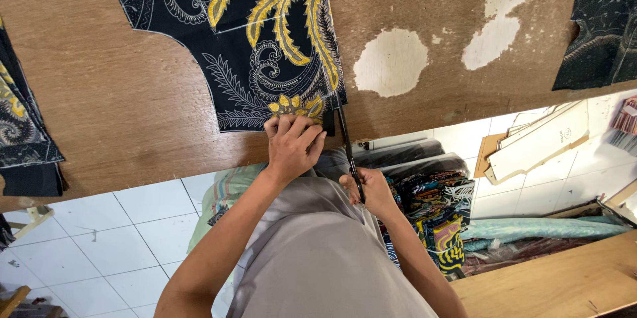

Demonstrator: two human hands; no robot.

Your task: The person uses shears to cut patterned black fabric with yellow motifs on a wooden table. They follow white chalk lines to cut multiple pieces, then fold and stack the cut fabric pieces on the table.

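Grip: left hand point(292, 145) presses flat on the lower edge of the fabric piece point(265, 39), fingers spread; right hand point(371, 192) is closed around the handles of the scissors point(346, 145).
Fabric place: lies on the worn wooden table point(119, 92), at its near edge.
Handling: probably light, limp, slides easily; best pinned beside the cut line.
Packages: folded patterned cloths in clear wrap point(431, 205) on the floor; pale cardboard pieces point(537, 142) beyond them.

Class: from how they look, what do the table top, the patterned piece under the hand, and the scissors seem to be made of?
Table top: probably plywood, brown grain, veneer worn off in pale patches.
Patterned piece: thin woven cloth, likely cotton, black with yellow and white print, flat with cut edges.
Scissors: blades look like dark metal; handles hidden in the right hand.
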